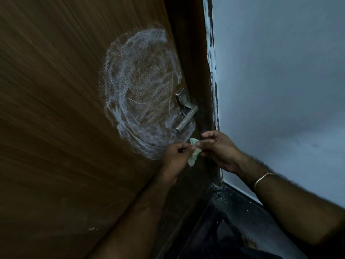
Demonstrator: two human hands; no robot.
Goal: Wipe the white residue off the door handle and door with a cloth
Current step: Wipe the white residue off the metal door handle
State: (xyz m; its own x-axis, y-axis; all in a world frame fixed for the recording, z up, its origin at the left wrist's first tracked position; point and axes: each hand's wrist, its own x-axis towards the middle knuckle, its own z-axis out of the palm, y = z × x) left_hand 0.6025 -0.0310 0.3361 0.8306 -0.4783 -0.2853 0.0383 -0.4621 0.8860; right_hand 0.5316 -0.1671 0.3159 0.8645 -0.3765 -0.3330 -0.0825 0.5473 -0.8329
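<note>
White residue (141, 94) is spread in a large, roughly oval swirl across the brown wooden door (56, 109), which fills the left and centre of the frame; the smear is densest along its outer ring and thinner, with grain showing through, in the middle. At the right edge of the smear the metal door handle (186, 116) is seen, its lever angled down toward the lower left, with streaks of residue reaching up to and beneath it; whether the metal itself is coated cannot be made out in the dim light. Just below the handle, at centre frame, a small pale green cloth (194, 153) is held between both hands, bunched so that its full extent is hidden. The left hand (175, 159) is closed around the cloth's left side, its fingers curled inward and overlapping the lower rim of the smear. The right hand (218, 148) is pinched on the cloth's upper right part with thumb and fingertips, the other fingers loosely bent. A thin gold bangle (261, 179) is worn on the right wrist. Both forearms are cut off by the lower edge of the frame. A dark door frame (197, 53) is seen beside the door, followed by a pale grey wall (280, 71) at the right, its edge marked with ragged paint. The floor (224, 221) at lower right is dark and largely indistinct.
</note>
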